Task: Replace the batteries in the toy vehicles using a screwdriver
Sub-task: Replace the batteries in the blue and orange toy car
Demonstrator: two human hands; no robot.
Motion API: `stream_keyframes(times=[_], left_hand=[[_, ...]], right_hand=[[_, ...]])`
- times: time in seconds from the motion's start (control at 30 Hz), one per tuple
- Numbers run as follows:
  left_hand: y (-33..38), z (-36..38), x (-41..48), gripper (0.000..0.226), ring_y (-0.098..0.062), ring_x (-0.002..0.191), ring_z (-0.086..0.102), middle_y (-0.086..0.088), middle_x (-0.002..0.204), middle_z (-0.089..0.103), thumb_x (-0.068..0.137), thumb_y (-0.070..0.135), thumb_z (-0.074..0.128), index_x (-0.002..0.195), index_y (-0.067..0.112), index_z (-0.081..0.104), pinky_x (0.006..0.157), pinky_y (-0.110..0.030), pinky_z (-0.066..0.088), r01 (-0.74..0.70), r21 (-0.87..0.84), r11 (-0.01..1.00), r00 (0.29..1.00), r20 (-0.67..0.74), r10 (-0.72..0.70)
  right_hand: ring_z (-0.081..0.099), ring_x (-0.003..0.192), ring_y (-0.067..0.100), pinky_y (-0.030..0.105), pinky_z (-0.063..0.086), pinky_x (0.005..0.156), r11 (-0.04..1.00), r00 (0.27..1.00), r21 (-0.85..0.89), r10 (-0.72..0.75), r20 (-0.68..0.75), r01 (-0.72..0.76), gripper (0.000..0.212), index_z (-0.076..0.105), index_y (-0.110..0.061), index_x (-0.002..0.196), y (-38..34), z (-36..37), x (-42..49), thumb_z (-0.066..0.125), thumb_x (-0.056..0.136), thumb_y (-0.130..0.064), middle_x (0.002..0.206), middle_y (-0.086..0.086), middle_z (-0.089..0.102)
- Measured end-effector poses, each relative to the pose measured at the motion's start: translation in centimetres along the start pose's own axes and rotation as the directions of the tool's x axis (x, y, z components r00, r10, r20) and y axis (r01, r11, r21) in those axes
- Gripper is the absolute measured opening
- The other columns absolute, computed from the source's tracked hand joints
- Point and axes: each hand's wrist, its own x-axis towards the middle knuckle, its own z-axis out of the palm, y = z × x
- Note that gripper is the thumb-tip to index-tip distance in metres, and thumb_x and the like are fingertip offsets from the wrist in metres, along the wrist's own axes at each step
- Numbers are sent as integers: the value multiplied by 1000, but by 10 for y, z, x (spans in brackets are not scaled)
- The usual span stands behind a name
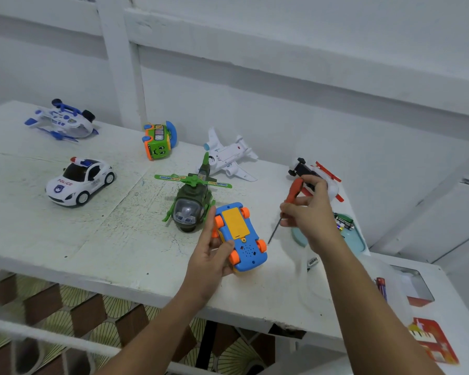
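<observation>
Near the front edge of the white bench (65,226) is where the work sits, and that is the first hazard: I judge that anything let slip here could go over the edge to the floor. A green helicopter (191,204) stands just beside the left hand (209,261), so a sideways shift of that wrist could catch it. Behind the right forearm, a pale blue tray (359,240) carries the batteries (343,221); a drawn-back elbow might sweep them.

The blue toy car (240,235) is turned belly-up, the left thumb and fingers curled round one side only. Whether its near end rests on the bench I cannot tell. Held so, it would probably twist under downward pressure.

The right hand (309,212) has its fingers pinching the screwdriver (293,193) at the orange handle, with the tip hanging clear of the car. A tip that skids off could score the yellow battery cover (234,221) or jab the left fingers. The screw is too small to make out; once loosened, it could easily roll away.
</observation>
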Motion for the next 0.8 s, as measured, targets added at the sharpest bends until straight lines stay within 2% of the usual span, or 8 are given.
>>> stream_keyframes(times=[0.1,0.2,0.4,0.57,0.7,0.8], left_hand=[[-1,-2,0,64,-15,109,67,4,121,64,100,6,48,129,62,39,75,-39,60,6,15,1000,1000,-2,-6],[-2,-3,1,61,-19,112,66,-1,125,61,102,8,45,131,62,40,76,-42,60,14,31,999,1000,5,-14],[-1,-5,1,56,-24,109,68,-1,124,63,101,5,47,128,54,46,84,-56,57,9,16,1000,1000,14,-9],[-3,-6,1,56,-25,107,68,-9,119,62,88,19,61,130,51,45,84,-55,57,-7,40,999,1000,10,7],[-2,-4,-2,55,-21,105,69,1,118,66,89,18,68,123,56,48,84,-45,59,-64,48,997,998,22,63],[-2,-2,-2,59,-23,106,69,-4,122,64,89,12,66,127,52,44,83,-38,59,-76,52,996,997,16,75]], right_hand=[[67,68,26,34,60,58,957,984,-267,146,104,-114,63,38,-26,127,7,12,8,67,82,8,94,17,61],[69,65,29,38,61,58,869,950,-469,263,167,-158,61,40,-28,122,15,27,12,68,81,8,99,15,56],[71,73,34,45,62,65,760,899,-616,396,188,-206,65,45,-23,131,28,35,18,70,80,8,107,18,61],[67,68,27,33,60,57,731,915,-669,348,203,-130,74,39,-24,142,28,36,14,70,81,2,110,14,58],[65,79,24,37,59,75,723,947,-689,251,202,-45,86,30,-26,149,31,34,9,73,79,-3,119,11,57],[58,86,17,29,50,74,733,977,-678,111,180,42,74,37,-26,145,29,29,1,71,82,-10,117,9,56]])
